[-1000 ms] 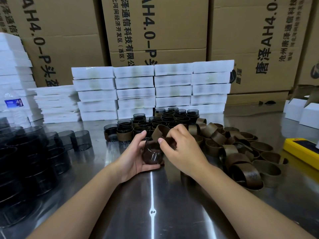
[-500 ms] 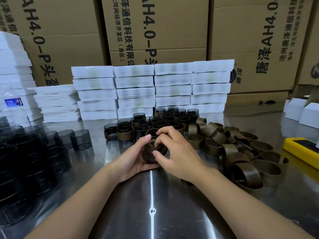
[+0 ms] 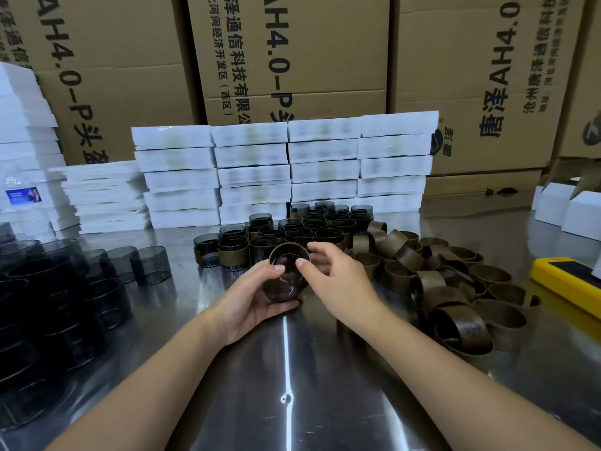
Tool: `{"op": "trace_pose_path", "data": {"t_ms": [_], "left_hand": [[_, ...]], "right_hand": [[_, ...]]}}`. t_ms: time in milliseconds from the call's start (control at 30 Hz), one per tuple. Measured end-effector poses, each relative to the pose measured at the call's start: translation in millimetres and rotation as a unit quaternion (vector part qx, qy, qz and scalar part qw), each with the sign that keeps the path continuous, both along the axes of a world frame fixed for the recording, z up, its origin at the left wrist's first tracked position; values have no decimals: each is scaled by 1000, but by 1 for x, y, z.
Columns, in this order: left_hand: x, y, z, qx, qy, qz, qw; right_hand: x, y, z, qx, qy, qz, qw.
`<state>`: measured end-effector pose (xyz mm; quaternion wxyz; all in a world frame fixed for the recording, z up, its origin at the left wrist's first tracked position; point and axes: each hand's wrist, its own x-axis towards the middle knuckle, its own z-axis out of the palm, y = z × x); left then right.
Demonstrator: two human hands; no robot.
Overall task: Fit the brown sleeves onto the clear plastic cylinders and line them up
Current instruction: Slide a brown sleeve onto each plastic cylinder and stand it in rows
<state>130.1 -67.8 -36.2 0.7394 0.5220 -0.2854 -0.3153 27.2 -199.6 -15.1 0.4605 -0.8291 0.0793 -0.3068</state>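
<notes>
Head view, centre of the steel table (image 3: 286,369). The left hand (image 3: 247,304) is gripping a clear cylinder (image 3: 281,289) from 7 o'clock, palm beneath and thumb lying on its near side. A brown sleeve (image 3: 287,246) is sitting round the cylinder's upper end, its mouth turned towards the camera. The right hand (image 3: 341,284) is pinching the sleeve from 3 o'clock, thumb on the near rim and fingers curled behind. Half a second earlier its fingers were arching over the top and hiding the opening; the mouth is now showing in full, and the sleeve is lying rounder on the cylinder. The sleeved cylinders (image 3: 292,232) are standing in rows at 12 o'clock, the loose sleeves (image 3: 439,288) are lying heaped at 3 o'clock, and the bare cylinders (image 3: 48,304) are standing at 9 o'clock. White boxes (image 3: 286,170) are standing stacked behind the rows.
</notes>
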Motion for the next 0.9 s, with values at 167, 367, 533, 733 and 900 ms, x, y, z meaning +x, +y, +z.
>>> {"op": "trace_pose_path", "data": {"t_ms": [167,367,533,733,900], "left_hand": [[0,0,0,3,-21,-2,1000],[1,0,-2,13,-30,-2,999],[4,5,-1,22,-39,-26,999],[6,7,-1,8,-46,-40,998],[8,9,0,7,0,-53,999]], "right_hand": [[1,-3,3,79,-2,47,996],[-1,-4,4,90,-12,66,994],[1,-4,2,85,-1,52,995],[2,-3,3,90,-1,60,994],[-1,-6,6,151,2,95,984]]}}
